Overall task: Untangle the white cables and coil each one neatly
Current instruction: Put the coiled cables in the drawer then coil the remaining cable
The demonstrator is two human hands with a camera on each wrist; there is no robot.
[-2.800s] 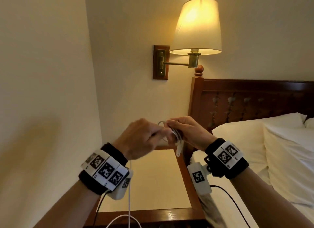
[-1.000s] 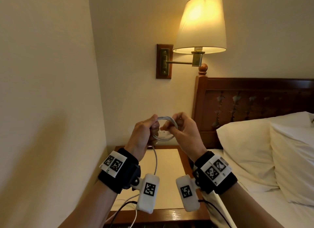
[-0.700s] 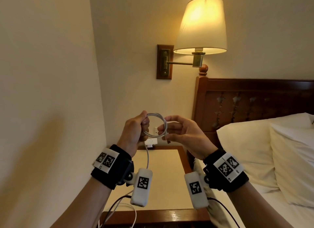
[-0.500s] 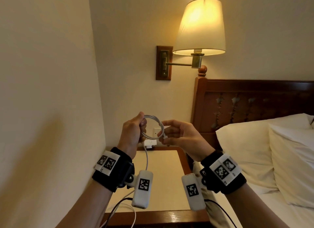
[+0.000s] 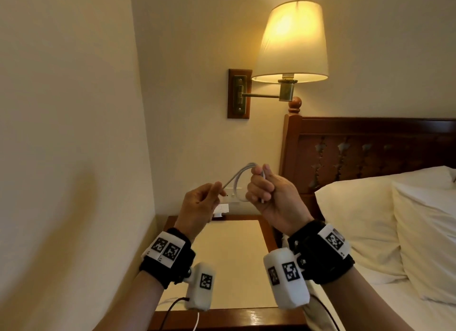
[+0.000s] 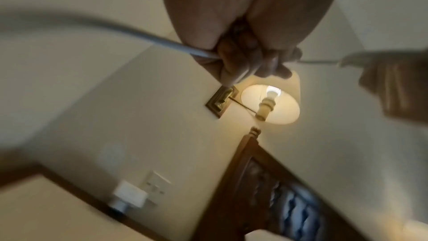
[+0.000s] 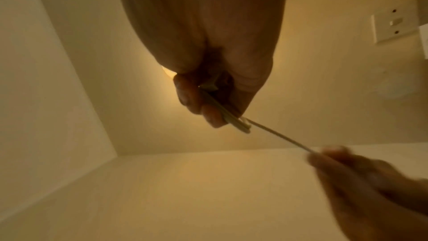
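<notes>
A white cable (image 5: 238, 179) is held up in the air in front of the wall, above the bedside table. My right hand (image 5: 265, 191) grips its small coil of loops, fingers curled round them (image 7: 222, 114). My left hand (image 5: 204, 202) pinches a straight strand that runs from the coil down to it (image 6: 234, 65). The same strand shows taut between the two hands in the right wrist view (image 7: 280, 137). The rest of the cable (image 6: 97, 25) trails back past the left wrist. A second stretch of white cable (image 5: 196, 322) hangs below the left wrist at the table's front edge.
A wooden bedside table (image 5: 237, 264) with a pale top stands below the hands. A white charger (image 5: 220, 210) sits in the wall socket (image 5: 233, 195) behind it. A lit wall lamp (image 5: 291, 39) hangs above. A bed with white pillows (image 5: 370, 219) and a dark headboard (image 5: 370, 148) is on the right.
The coil has passed from my left hand to my right, which now closes round it. My left hand has dropped lower and left, drawing a strand out straight.
</notes>
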